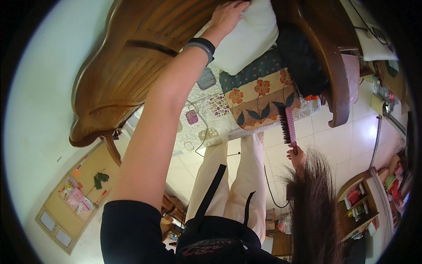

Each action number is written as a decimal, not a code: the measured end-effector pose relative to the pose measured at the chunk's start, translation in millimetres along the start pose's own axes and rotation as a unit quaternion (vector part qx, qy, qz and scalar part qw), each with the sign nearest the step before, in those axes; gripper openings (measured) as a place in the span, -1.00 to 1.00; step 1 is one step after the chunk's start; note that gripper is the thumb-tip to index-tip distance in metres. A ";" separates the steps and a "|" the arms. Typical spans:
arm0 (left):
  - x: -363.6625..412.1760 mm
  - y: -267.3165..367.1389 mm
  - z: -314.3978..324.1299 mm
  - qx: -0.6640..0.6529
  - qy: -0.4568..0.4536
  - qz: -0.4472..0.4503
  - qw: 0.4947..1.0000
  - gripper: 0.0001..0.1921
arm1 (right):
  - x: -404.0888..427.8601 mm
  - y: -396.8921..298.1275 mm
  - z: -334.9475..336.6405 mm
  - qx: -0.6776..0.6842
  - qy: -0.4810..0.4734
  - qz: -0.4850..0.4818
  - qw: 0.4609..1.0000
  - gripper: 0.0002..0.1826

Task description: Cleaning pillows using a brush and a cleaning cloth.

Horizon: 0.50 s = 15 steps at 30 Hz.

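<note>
At the top edge, my left hand [229, 15] has its fingers on the upper part of a white cushion [250, 43], which leans by the wooden bench's slatted back. Lower right, my right hand [297, 157] grips the handle of a brush [287, 127] with a pink back and dark bristles. The brush's far end is over or at the front edge of a flower-patterned cloth cushion [260, 95]; contact cannot be told. This cushion lies on a patchwork-print seat cover [211, 115]. A dark fabric item [301, 59] lies beside it, against the armrest.
The carved wooden backrest [132, 76] rises at the left, and a curved wooden armrest [339, 89] bounds the right. A thin cable [207, 127] crosses the seat cover. Long hair hangs near my right hand. A wooden shelf unit [357, 204] with small items stands lower right.
</note>
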<state>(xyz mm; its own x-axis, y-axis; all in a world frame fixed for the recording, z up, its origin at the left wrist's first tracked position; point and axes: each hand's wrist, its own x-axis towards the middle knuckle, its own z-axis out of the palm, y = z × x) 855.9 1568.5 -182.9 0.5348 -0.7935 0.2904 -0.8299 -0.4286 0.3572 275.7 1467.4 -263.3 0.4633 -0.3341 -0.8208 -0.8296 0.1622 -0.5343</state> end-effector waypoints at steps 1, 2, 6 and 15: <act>-4.1 4.8 -7.6 0.017 0.030 0.027 0.999 -0.65 | 2.4 -1.6 -6.3 -0.011 -0.002 -0.003 1.000 -0.72; -17.5 7.9 -6.2 0.017 0.088 0.026 0.996 -0.67 | 4.6 -3.7 -11.8 -0.046 0.009 0.019 0.999 -0.72; -133.9 16.6 -10.8 -0.079 0.041 -0.072 0.993 -0.75 | 18.0 -22.3 -8.1 -0.079 -0.010 0.011 0.997 -0.74; -553.1 59.0 -62.7 -0.075 -0.362 -0.315 0.874 -0.73 | 14.0 -86.3 81.4 -0.340 -0.049 -0.173 0.923 -0.72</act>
<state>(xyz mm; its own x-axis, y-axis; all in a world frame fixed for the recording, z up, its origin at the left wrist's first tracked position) 521.1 2009.2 -266.8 0.5926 -0.5081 -0.6250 -0.3472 -0.8613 0.3710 379.2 1524.4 -245.1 0.7355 -0.1664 -0.6568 -0.6152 -0.5701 -0.5445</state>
